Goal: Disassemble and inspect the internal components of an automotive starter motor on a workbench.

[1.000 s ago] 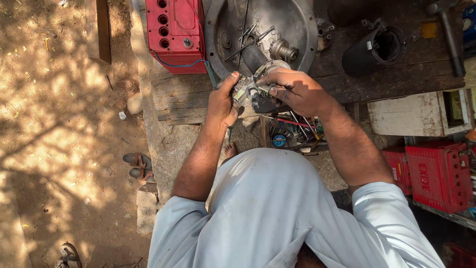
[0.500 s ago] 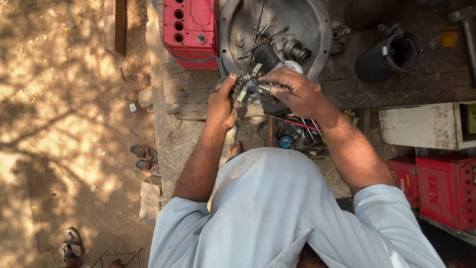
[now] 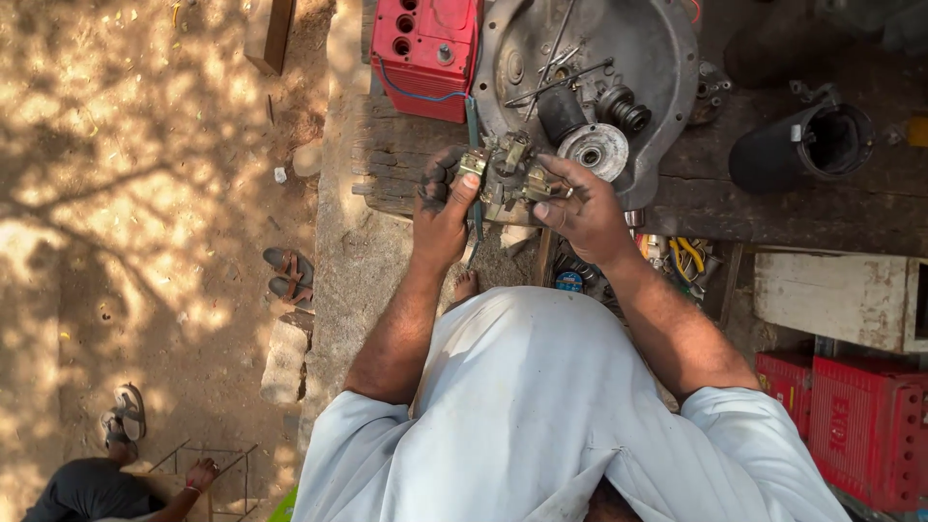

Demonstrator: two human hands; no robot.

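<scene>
That little metal part [image 3: 505, 179] looks solid and stiff, probably hefty for its size and greasy, so I'd pinch it by the two ends, not the thin brass bits. It's grey and brass, lumpy, held up just over the bench [image 3: 773, 208] edge. Left hand [image 3: 443, 208] and right hand [image 3: 580, 205] both clamp it. Big round housing [image 3: 599, 58] sits right behind.

Both grease-blackened hands gripped a small brass-and-grey metal mechanical assembly [image 3: 505, 174] at the front edge of the dark wooden workbench [image 3: 773, 208], the left hand [image 3: 442, 208] and right hand [image 3: 580, 208] on either side. Behind it lay a round grey metal housing [image 3: 657, 58], a red ribbed plastic case [image 3: 430, 48] toward the bench's left end, and a black cylindrical tube [image 3: 802, 145] toward the right.
</scene>
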